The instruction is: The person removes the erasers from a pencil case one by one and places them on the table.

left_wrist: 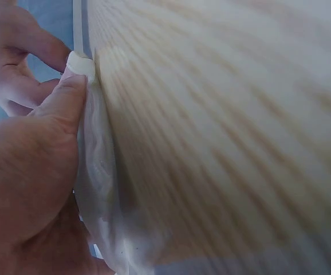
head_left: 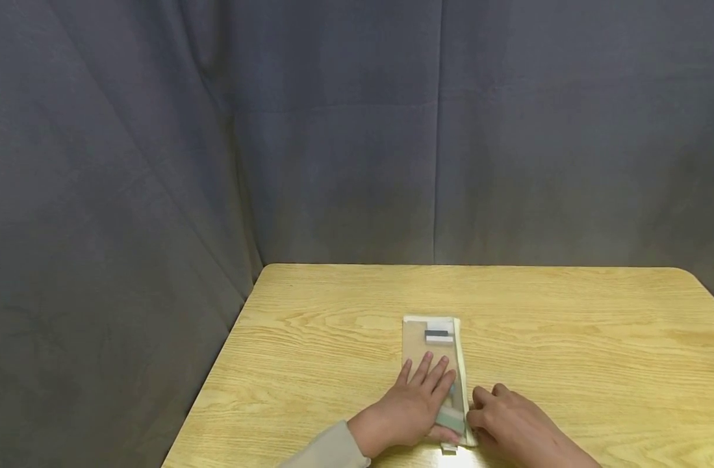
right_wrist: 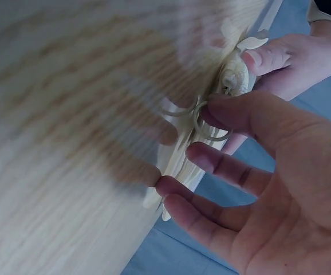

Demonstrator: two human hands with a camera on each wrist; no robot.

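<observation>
A see-through zip pouch with cream edging lies flat on the table, its long side running away from me. Inside it show a dark-and-white block like an eraser at the far end and a pale green item at the near end. My left hand rests on the pouch with fingers spread, its thumb by the near edge. At the near right corner, my right hand has curled fingers beside the zip. A pale ring pull sits at its thumb tip, pinched there.
The wood-grain table extends around the pouch on all sides. Dark grey cloth hangs behind it and along the left. A small pale tab sticks out at the pouch's near end.
</observation>
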